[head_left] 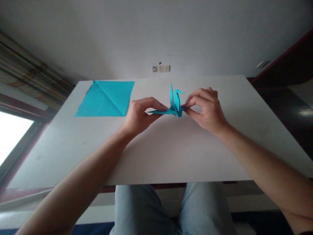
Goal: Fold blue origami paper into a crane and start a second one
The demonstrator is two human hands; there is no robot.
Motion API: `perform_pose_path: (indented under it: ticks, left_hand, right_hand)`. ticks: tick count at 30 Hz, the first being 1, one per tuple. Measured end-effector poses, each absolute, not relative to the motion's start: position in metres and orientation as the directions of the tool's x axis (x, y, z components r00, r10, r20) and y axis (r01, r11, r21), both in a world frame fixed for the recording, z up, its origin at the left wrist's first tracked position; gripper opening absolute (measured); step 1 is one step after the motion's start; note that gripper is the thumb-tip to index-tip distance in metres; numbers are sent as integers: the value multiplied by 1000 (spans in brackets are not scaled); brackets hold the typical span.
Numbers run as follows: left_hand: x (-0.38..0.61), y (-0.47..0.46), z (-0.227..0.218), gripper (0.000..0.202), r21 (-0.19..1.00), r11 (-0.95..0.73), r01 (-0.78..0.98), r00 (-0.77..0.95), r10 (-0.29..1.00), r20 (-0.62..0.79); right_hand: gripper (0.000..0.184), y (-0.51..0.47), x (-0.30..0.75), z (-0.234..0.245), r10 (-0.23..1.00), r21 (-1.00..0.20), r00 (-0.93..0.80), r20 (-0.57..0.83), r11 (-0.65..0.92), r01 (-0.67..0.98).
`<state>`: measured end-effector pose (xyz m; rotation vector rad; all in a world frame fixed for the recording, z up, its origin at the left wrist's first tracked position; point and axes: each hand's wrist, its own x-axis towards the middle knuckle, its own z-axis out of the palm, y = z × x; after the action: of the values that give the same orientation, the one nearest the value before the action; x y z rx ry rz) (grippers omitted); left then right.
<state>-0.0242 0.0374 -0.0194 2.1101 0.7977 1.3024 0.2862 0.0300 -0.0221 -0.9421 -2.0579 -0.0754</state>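
Note:
A turquoise origami crane is held up between my two hands over the white table, its wings spread to either side. Its neck, with a bent head, and its pointed tail stick upward. My left hand pinches the left wing between thumb and fingers. On the other side, my right hand grips the right wing, most of which is hidden behind the fingertips. To the left of my left hand lies a turquoise sheet of paper, with a diagonal crease and one ragged left edge.
The white table reaches back to a pale wall with power sockets. At the left are a curtain and a bright window. My legs are under the table's near edge.

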Motion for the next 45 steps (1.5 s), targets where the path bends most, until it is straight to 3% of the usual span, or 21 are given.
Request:
perform_pose_path:
  ticks: [7, 9, 12, 16, 17, 19, 21, 23, 27, 33, 42, 45]
  left_hand:
    - [-24, 37, -18, 6, 542, -801, 256, 403, 598, 693]
    - [-23, 35, -19, 3, 486, -829, 275, 440, 558, 703]
    - [-20, 31, -20, 5, 436, -860, 265, 489, 510, 708]
    - [-17, 27, -21, 5, 393, -875, 281, 582, 482, 655]
    - [-17, 26, -21, 8, 382, -876, 293, 606, 479, 635]
    - [-18, 27, -19, 34, 367, -881, 299, 626, 472, 621]
    - [-20, 29, -18, 64, 378, -882, 281, 603, 469, 645]
    - [-22, 31, -17, 74, 416, -870, 264, 574, 488, 657]
    - [-24, 32, -13, 63, 485, -805, 341, 556, 589, 587]
    - [-26, 34, -12, 59, 499, -776, 385, 520, 629, 578]
    - [-25, 38, -15, 55, 490, -790, 368, 529, 612, 588]
    - [-24, 39, -17, 51, 498, -782, 373, 527, 621, 581]
  right_hand:
    - [5, 29, 286, -20, 623, -301, -351, 699, 702, 646]
    - [13, 30, 287, -21, 605, -344, -357, 712, 744, 573]
    - [28, 33, 286, -23, 651, -460, -346, 676, 739, 492]
    - [31, 34, 283, -22, 763, -581, -340, 550, 642, 500]
    - [28, 34, 283, -21, 773, -595, -341, 535, 632, 497]
    - [21, 34, 284, -17, 781, -610, -331, 529, 621, 492]
    - [15, 36, 288, -13, 781, -611, -303, 546, 618, 495]
    - [12, 40, 293, -12, 763, -575, -265, 590, 628, 525]
    - [17, 52, 305, -20, 729, -462, -230, 645, 612, 642]
    - [21, 60, 313, -29, 748, -540, -205, 632, 614, 576]
    - [16, 58, 315, -26, 695, -416, -341, 633, 676, 608]
    - [10, 55, 314, -24, 769, -467, -337, 544, 610, 640]
